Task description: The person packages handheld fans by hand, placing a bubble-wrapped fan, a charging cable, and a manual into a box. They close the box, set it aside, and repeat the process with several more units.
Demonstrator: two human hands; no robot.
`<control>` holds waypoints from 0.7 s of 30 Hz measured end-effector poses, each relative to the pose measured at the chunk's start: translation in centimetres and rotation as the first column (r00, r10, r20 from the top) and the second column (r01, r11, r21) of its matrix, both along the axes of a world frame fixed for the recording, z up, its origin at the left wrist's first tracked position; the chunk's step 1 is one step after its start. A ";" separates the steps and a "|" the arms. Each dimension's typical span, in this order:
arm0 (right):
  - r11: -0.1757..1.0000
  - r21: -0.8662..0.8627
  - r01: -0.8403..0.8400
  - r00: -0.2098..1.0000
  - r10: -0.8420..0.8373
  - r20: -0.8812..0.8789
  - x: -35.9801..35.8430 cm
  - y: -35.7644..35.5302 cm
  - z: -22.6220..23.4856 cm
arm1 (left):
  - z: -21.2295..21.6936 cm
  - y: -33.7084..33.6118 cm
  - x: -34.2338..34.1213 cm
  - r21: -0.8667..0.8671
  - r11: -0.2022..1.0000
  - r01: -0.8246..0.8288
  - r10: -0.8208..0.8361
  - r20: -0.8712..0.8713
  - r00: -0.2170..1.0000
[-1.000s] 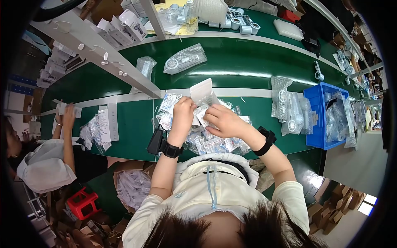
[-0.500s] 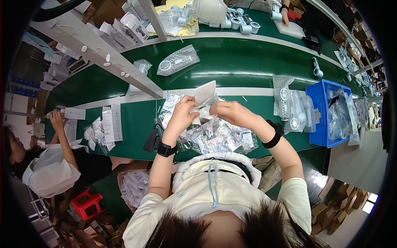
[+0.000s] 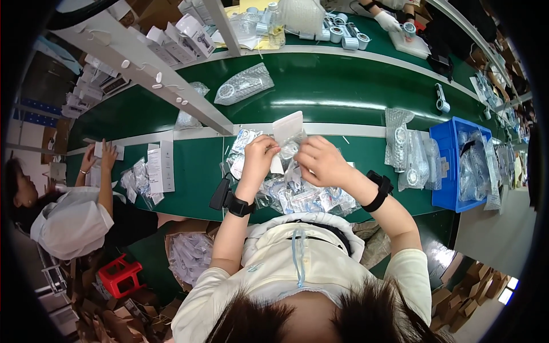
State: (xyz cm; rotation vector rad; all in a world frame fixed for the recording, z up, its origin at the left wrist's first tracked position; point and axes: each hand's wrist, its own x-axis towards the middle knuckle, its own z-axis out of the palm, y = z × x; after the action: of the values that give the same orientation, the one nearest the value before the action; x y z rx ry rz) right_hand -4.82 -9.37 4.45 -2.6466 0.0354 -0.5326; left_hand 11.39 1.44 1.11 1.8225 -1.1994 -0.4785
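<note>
Hands meet above the green belt (image 3: 194,166): left hand (image 3: 258,153) and right hand (image 3: 318,161) both pinch a clear bag (image 3: 290,144) with its white card. Best kept taut over the bag pile (image 3: 303,197) near the belt's front edge, I'd say.

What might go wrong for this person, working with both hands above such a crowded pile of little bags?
1. The left hand and right hand pinch a small clear bag and a white card by their edges; either might slip.
2. A dropped bag could get lost in the pile of similar bags below.
3. That pile lies near the green table's front edge, so pieces might slide off.
</note>
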 end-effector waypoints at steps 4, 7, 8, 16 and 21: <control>0.973 -0.221 -0.072 0.980 0.027 -0.200 -1.3 0.9 -3.0 | -0.6 -0.2 -0.7 -0.051 0.995 -0.091 0.085 -0.105 0.991; 0.943 0.166 0.288 0.896 -0.327 0.300 -1.7 0.0 -3.5 | -0.8 1.1 -1.1 -0.034 0.992 -0.119 0.107 -0.252 0.962; 0.945 0.160 0.285 0.897 -0.322 0.304 -1.3 0.1 -4.7 | -0.9 1.3 -1.2 -0.039 0.995 -0.092 0.075 -0.324 0.943; 0.393 0.903 0.174 0.862 -0.504 0.054 3.6 -4.9 -8.2 | -7.1 14.2 20.0 -0.228 0.716 -0.660 0.591 0.700 0.400; 0.565 0.677 0.472 0.685 -0.718 0.122 8.1 -13.9 -10.5 | -13.4 21.3 36.9 0.095 0.578 -0.810 0.421 0.816 0.396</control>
State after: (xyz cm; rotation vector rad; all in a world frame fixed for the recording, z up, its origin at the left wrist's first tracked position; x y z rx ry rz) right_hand 3.24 -23.30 -6.00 -1.7850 0.8963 -1.0629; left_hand 48.29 22.70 -12.32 2.9047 -0.6854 0.5547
